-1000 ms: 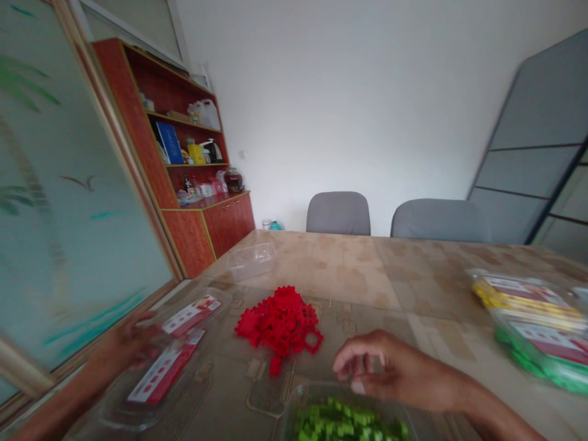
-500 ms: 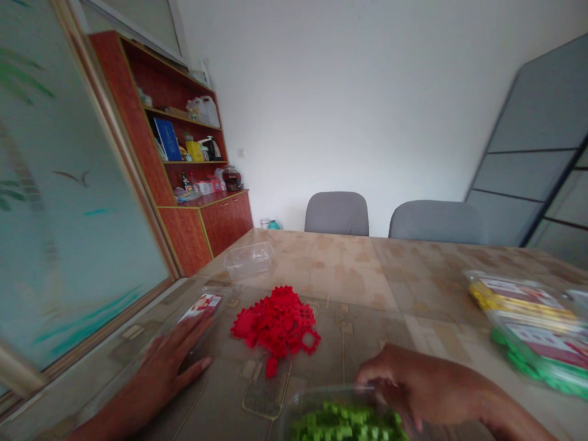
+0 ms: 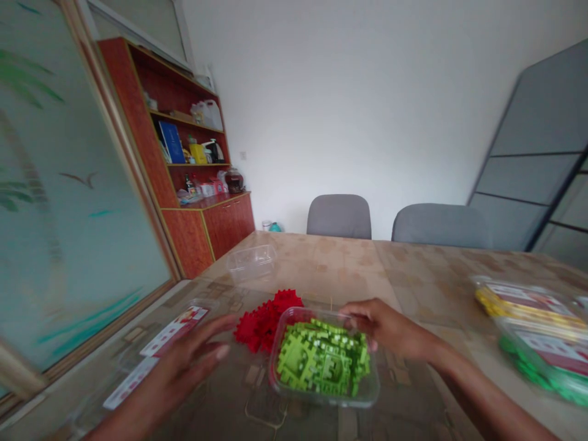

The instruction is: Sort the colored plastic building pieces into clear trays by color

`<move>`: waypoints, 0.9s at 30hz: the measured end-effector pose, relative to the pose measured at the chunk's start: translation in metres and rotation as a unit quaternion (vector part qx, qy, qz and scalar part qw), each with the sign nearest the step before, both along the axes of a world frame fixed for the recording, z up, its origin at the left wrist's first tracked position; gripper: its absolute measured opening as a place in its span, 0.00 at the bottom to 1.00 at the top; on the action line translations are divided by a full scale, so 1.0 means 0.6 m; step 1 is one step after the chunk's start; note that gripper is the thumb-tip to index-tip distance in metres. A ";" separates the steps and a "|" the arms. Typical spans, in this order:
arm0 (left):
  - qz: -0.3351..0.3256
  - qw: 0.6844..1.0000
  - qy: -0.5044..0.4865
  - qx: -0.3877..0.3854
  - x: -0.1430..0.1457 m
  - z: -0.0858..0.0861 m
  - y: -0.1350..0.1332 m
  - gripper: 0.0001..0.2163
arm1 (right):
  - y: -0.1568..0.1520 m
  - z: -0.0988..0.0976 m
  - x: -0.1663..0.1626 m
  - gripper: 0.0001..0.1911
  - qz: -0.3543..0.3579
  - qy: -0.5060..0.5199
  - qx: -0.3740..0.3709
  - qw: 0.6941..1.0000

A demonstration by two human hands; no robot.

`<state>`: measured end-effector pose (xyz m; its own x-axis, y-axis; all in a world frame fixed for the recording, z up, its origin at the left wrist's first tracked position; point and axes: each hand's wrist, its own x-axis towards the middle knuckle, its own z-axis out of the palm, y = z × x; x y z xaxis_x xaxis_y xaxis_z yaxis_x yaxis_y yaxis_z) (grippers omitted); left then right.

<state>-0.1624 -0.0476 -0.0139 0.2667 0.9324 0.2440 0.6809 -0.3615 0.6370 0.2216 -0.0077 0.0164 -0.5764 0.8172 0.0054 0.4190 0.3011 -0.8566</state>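
Observation:
My right hand (image 3: 372,321) grips the far right rim of a clear plastic tub (image 3: 353,401). Light green interlocking pieces (image 3: 321,358) with notched edges fill the tub, which is tilted toward me. Behind and left of it, partly covered by the tub, lies a heap of red interlocking pieces (image 3: 260,324). My left hand (image 3: 202,349) is raised with fingers stretched out, left of the tub and apart from it. Under and beside that hand are clear plastic lids with printed labels (image 3: 172,331).
An empty clear tub (image 3: 252,262) stands farther back on the patterned table (image 3: 340,263). At the right are closed packs of yellow pieces (image 3: 519,300) and green pieces (image 3: 533,367). Two grey chairs (image 3: 339,215) are across the table.
The tub of green pieces has come up and forward from the near edge in my right hand, now partly covering the red heap. My left hand has lifted off the lid and moved right.

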 end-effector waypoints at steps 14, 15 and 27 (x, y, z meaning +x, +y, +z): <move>0.026 0.935 -0.309 -0.172 0.075 0.073 0.092 0.31 | 0.098 -0.058 -0.078 0.33 -0.122 0.115 0.071 0.983; 0.060 0.953 -0.276 -0.112 0.066 0.075 0.098 0.32 | 0.093 -0.071 -0.086 0.34 -0.127 0.111 0.075 0.983; 0.106 0.951 0.122 0.264 0.050 0.029 0.135 0.23 | 0.065 -0.115 -0.170 0.43 0.006 -0.080 0.165 0.983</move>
<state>-0.1326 0.0335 0.0037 0.1959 0.7367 0.6473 0.8781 -0.4256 0.2187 0.1195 0.0311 -0.0524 -0.6018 0.7786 0.1778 0.5341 0.5579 -0.6352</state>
